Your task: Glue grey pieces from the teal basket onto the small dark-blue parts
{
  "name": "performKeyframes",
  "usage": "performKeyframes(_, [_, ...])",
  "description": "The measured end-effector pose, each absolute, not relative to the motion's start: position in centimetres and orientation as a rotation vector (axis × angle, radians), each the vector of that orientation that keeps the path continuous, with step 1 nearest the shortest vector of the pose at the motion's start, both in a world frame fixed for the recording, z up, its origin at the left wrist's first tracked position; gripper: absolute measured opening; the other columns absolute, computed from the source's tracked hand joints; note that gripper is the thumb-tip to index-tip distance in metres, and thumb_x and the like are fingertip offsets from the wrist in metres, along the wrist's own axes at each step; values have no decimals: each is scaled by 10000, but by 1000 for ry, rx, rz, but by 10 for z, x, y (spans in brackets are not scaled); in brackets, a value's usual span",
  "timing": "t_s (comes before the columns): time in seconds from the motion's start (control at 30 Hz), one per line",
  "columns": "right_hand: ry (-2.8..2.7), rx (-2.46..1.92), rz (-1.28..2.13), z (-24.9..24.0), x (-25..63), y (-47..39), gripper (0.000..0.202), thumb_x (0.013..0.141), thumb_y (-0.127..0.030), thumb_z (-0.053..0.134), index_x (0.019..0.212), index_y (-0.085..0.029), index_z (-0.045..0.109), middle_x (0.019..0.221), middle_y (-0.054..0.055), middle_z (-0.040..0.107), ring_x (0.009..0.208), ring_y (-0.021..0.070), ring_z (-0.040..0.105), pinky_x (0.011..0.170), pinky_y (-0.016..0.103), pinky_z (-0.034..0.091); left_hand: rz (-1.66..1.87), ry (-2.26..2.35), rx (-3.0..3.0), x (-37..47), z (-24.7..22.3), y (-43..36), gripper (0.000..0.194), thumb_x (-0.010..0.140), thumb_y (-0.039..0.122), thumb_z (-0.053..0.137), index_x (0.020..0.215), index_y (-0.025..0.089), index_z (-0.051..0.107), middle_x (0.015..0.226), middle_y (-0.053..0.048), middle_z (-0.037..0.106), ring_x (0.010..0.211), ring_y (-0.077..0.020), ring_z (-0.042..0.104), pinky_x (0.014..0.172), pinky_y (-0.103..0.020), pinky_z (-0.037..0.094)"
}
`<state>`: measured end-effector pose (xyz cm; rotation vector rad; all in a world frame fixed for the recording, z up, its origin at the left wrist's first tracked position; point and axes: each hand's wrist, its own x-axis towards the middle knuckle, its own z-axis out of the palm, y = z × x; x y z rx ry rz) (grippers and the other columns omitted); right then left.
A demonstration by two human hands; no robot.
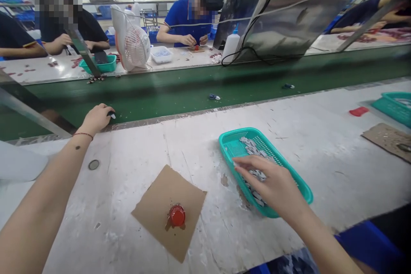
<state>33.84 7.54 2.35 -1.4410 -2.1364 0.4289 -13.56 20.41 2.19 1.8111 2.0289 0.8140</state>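
Observation:
At the near edge of the green belt, my left hand (98, 119) has its fingers closed around a small dark piece with a white tip (111, 115). My right hand (268, 180) is over a teal plastic basket (226, 147) that contains many small grey-white pieces (253, 147). Thumb and fingertips of that hand are pinched together; a tiny pale bit may be between them, too small to name. Between my arms lies a square of brown cardboard (163, 188), with a small red cap-like cup (177, 215) on it, surrounded by a brownish wet-looking stain.
Two small dark-and-white pieces, one nearer (214, 96) and one farther right (288, 86), lie on the green belt (160, 94). Across it, people work beside a white fan (133, 47) and a white bottle (231, 45). Another teal basket (394, 109) stands at right.

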Motion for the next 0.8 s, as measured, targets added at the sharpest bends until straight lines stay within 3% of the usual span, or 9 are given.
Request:
performKeyframes(0.1, [-2240,-1288,504,21,322,40,188,964,-241,512,1029,-231,688,1006,72,722,932,219,701,790,341,585,870,1978,1796,-132,24,201,83,793,97,678,750,156,638,837,-27,515,1153,-321,511,1120,-458,277])
performKeyframes(0.2, [-2386,-1237,483,2,311,16,234,964,-141,471,1021,-223,682,1050,88,691,983,220,680,802,346,585,989,1908,1745,-115,21,196,77,834,197,677,891,150,656,953,-38,538,1144,-307,511,1096,-457,328])
performKeyframes(0.3, [-2514,-1261,391,-18,310,3,267,946,-74,443,1010,-189,674,1020,110,672,939,240,674,743,367,593,1103,1814,1642,-86,10,180,194,885,284,615,1021,146,630,1020,-47,604,1028,-254,598,930,-393,486])
performKeyframes(0.4, [-2586,-1258,356,-25,314,-1,314,935,-40,417,1056,-185,668,1048,114,670,943,243,673,749,374,595,1179,1600,1472,-52,0,146,220,887,315,601,1048,167,623,1074,-62,675,921,-212,677,747,-313,551])
performKeyframes(0.53, [-2509,-1312,417,-19,314,-4,378,954,-54,390,1192,-219,633,1120,96,671,1014,224,667,828,359,580,1144,1251,935,-15,-1,88,199,805,307,727,914,159,650,1187,-101,688,908,-201,717,690,-245,557])
performKeyframes(0.63, [-2314,-1466,427,-18,306,-7,259,975,-183,478,1188,-182,625,1044,103,682,957,233,677,798,353,577,1052,1169,680,-2,0,52,210,782,298,766,855,154,630,1227,-107,678,897,-188,723,616,-191,550])
performKeyframes(0.7, [-2221,-1537,431,-22,299,-10,204,960,-268,548,1102,-161,647,937,92,681,850,233,682,735,348,575,1014,1152,604,0,0,33,251,754,310,797,831,156,615,1153,-93,697,839,-169,724,565,-169,537])
performKeyframes(0.8, [-2193,-1532,447,-31,290,-12,149,960,-250,547,1003,-165,662,880,73,671,779,217,678,694,334,561,981,1183,554,1,-3,10,317,702,340,841,822,170,603,916,-25,696,692,-126,696,525,-162,524])
